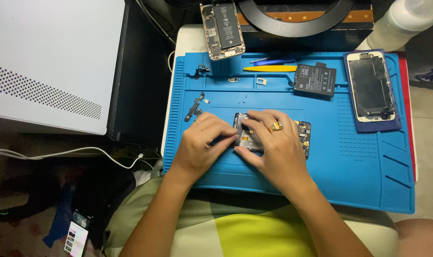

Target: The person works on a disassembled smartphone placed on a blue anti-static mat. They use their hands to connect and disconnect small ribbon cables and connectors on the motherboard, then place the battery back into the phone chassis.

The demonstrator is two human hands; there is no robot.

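Phone parts are laid flat in the middle of the blue mat (368,176), and the opened phone (303,135) among them is worked on by both hands. It is steadied by the right hand (276,152), which is spread over its middle with the fingers pressed down, so that it is kept from sliding. Its left edge is pinched by the fingertips of the left hand (202,143), thumb and forefinger drawn together there; what exactly is gripped cannot be told, since it is hidden under the fingers. Small loose pieces (196,108) are kept just left of the hands, out of the way yet within reach. A loose battery (314,80) and a yellow prying tool (269,68) are set in the trays along the far edge. A second opened phone (222,29) is propped beyond the mat, and a phone frame (372,90) lies at the right. A white case (50,57) stands off to the left.
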